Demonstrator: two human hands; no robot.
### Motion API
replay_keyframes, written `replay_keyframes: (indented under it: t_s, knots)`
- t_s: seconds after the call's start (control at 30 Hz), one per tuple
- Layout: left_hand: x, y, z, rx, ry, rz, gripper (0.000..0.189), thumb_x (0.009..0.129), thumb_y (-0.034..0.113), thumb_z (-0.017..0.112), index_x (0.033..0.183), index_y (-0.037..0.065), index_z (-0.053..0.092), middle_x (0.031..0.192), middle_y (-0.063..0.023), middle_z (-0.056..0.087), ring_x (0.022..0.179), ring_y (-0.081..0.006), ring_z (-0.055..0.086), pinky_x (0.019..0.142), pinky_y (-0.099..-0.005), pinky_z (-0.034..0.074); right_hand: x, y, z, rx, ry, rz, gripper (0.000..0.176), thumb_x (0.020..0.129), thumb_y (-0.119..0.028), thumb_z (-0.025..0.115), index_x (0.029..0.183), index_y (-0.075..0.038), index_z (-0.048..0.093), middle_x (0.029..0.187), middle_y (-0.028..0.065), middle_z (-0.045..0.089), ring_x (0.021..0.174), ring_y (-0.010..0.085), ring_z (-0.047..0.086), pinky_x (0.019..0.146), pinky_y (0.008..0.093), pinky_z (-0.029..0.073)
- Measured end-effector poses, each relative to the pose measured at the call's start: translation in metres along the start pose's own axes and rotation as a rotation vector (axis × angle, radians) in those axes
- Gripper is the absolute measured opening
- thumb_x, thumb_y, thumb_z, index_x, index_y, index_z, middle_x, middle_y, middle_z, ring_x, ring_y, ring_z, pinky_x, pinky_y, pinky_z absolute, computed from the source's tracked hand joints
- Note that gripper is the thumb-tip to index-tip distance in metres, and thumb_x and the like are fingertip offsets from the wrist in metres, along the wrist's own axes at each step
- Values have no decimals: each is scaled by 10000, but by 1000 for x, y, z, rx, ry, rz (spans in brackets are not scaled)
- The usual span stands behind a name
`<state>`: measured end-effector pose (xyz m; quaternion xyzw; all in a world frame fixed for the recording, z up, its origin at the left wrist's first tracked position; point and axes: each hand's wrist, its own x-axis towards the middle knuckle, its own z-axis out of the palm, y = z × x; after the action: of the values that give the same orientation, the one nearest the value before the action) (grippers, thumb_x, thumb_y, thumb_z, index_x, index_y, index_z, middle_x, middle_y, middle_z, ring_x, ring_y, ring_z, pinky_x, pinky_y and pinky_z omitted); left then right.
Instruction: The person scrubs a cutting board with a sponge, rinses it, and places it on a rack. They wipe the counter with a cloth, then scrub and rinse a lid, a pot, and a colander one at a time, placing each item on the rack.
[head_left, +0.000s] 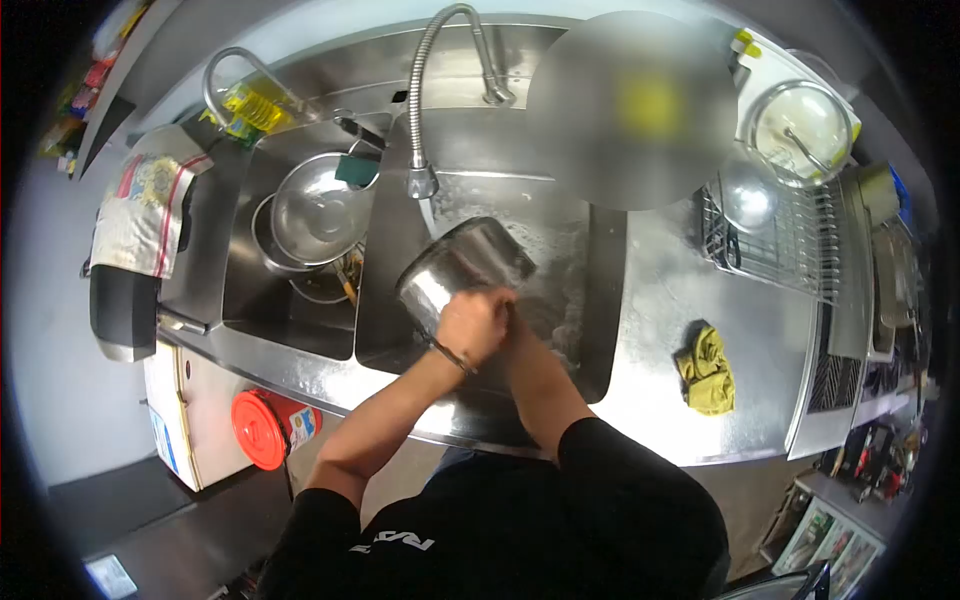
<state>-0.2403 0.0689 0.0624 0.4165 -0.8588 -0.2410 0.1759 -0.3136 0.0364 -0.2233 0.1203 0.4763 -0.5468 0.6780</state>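
A shiny metal pot (pixel 465 265) is tilted over the right sink basin (pixel 595 330), beneath a flexible-neck faucet (pixel 422 182) with water running from it. My left hand (pixel 472 325), with a bracelet at its wrist, is closed at the pot's near side. My right hand (pixel 514 322) meets it there, closed at the same spot; its fingers are mostly hidden behind the left hand, and the handle itself cannot be made out. Wet streaks and suds cover the basin floor around the pot.
The left basin (pixel 240 310) holds a metal bowl (pixel 315 215) and a green sponge (pixel 355 170). To the right are a wire dish rack (pixel 770 245), a glass lid (pixel 800 130) and a yellow-green cloth (pixel 707 370). A red lidded bucket (pixel 262 430) stands below the counter.
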Motion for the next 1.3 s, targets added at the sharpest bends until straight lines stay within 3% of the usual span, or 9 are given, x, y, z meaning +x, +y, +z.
replay_keyframes:
  t_s: [0.33, 0.47, 0.6, 0.67, 0.87, 1.03, 1.1, 1.2, 1.3]
  knots:
    - [1, -17, -14, 6, 56, 69, 118, 724, 60, 610, 827, 110, 639, 751, -105, 639, 631, -279, 621, 573, -356, 506, -5, -24, 39, 303, -207, 53, 614, 891, -492, 379, 1296, -32, 408, 1240, 169, 489, 1115, 336, 480, 975, 466, 344]
    - [24, -68, -57, -330, 243, -157, 123, 751, 42, 659, 870, 70, 643, 766, -75, 649, 659, -129, 604, 601, -259, 468, -2, -54, -17, 209, 11, -10, 635, 888, -517, 374, 1300, -34, 403, 1231, 162, 494, 1116, 327, 480, 975, 462, 345]
    - [28, -143, -50, -438, 382, -331, 111, 776, 59, 650, 880, 20, 643, 814, -52, 655, 767, -109, 593, 718, -238, 452, -75, -127, -27, -530, 437, -237, 449, 865, -337, 530, 1149, 10, 554, 1159, 169, 553, 1040, 254, 518, 898, 359, 375]
    - [25, -171, -42, -411, 414, -369, 102, 801, 83, 633, 880, 22, 653, 825, -48, 664, 776, -110, 596, 728, -243, 457, -98, -148, -35, -611, 260, -615, 275, 834, -289, 571, 914, -33, 628, 692, 11, 511, 546, 117, 429, 492, 266, 323]
    - [30, -233, 42, -525, 368, -466, 157, 826, 167, 592, 886, 48, 675, 840, -90, 677, 809, -143, 631, 740, -266, 466, -270, -193, 72, -418, -31, -737, 304, 834, -125, 552, 1105, 9, 589, 680, -17, 479, 547, 66, 388, 492, 212, 315]
    - [60, -225, 126, 38, -46, -318, 324, 899, 121, 388, 1183, 21, 508, 985, -154, 616, 866, -283, 586, 776, -378, 453, -314, -170, 113, -392, -106, -943, 276, 857, -46, 539, 1127, -15, 588, 622, -73, 434, 475, 14, 302, 433, 169, 214]
    - [65, -222, 137, 344, -3, -162, 358, 900, 111, 362, 1228, 12, 465, 1008, -167, 601, 876, -314, 570, 783, -402, 444, -315, -176, 115, -393, -103, -977, 224, 869, -44, 534, 1079, -15, 607, 682, -51, 511, 550, 20, 394, 499, 164, 305]
    - [70, -140, 28, -724, 39, -564, 362, 840, 301, 591, 1025, -10, 619, 850, -124, 646, 770, -202, 591, 745, -331, 451, -279, -205, 89, -341, 122, -1290, 140, 882, -89, 552, 968, 0, 617, 934, 32, 615, 854, 83, 514, 801, 222, 392]
    - [66, -168, 9, -727, 93, -412, 383, 665, 321, 743, 848, -5, 657, 730, -52, 657, 599, -140, 583, 602, -298, 469, -214, -227, 45, -351, 195, -1304, 151, 893, -117, 544, 948, 4, 617, 924, 32, 613, 846, 93, 519, 797, 223, 394]
